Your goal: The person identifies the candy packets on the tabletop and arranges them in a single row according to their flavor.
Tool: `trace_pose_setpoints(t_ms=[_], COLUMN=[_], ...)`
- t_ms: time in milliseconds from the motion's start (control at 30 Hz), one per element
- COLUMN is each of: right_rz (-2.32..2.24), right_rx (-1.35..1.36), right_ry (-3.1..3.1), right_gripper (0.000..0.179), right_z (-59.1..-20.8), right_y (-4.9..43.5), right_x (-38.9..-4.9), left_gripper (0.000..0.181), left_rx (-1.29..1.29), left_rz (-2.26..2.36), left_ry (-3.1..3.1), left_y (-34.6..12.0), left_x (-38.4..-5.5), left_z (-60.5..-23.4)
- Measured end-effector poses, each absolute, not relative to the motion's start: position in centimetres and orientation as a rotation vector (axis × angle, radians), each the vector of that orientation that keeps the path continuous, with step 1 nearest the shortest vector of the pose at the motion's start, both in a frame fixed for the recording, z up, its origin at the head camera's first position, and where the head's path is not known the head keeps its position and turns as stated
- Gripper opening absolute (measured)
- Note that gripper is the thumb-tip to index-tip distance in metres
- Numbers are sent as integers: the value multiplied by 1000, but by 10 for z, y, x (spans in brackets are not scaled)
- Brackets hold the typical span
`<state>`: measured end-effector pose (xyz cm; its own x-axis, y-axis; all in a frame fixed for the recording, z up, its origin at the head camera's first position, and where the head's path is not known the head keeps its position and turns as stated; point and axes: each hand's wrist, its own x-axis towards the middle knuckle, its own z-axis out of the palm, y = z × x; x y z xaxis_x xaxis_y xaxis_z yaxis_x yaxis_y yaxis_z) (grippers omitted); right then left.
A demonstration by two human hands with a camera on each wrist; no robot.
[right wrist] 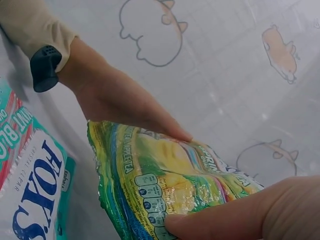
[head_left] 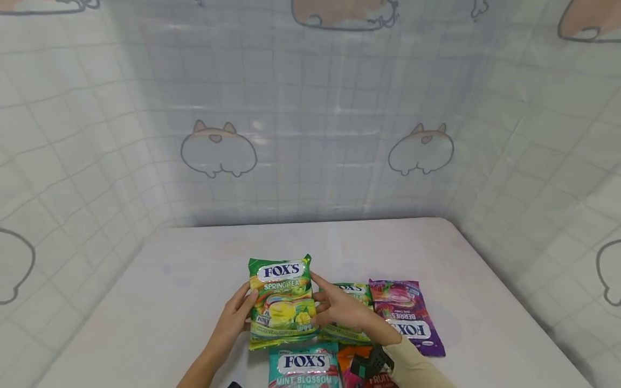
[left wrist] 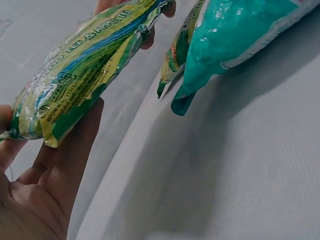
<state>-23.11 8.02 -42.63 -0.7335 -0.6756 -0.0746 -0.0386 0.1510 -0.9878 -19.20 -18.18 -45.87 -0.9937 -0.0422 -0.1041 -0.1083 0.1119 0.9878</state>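
Observation:
A green and yellow bag of Spring Tea candy [head_left: 282, 293] is held upright between both hands, its printed front towards the head camera. My left hand [head_left: 234, 319] grips its left edge, thumb on the front and fingers behind. At the right edge my right hand [head_left: 348, 308] holds it; in the right wrist view that thumb [right wrist: 220, 217] presses the front. The left wrist view shows the bag [left wrist: 75, 65] from below, lifted off the table. Behind my right hand lies a second Spring Tea bag [head_left: 356, 293], partly hidden.
A purple Berries bag [head_left: 405, 307] lies at the right, its print upside down. Nearer the front are a teal Mint Blossom bag [head_left: 303, 366] and an orange-red bag [head_left: 346, 358] partly covered by my right wrist. Sheeting [head_left: 310, 178] walls the white table [head_left: 194, 269].

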Motion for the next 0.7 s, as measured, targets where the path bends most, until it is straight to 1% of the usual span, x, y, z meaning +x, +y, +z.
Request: trace_pose_setpoints(t_ms=[300,700], right_rz=[-1599,-1627], right_rx=[-644,-589], right_ry=[1931,1926], right_gripper=[95,98], right_z=[-424,-422], right_y=[78,70], right_x=[-230,-228], left_gripper=[73,67], left_rx=[-209,-253], left_rz=[2027,1951], left_ry=[2316,2367], left_y=[-182,-187], left_x=[-192,-197], left_z=[-458,-457])
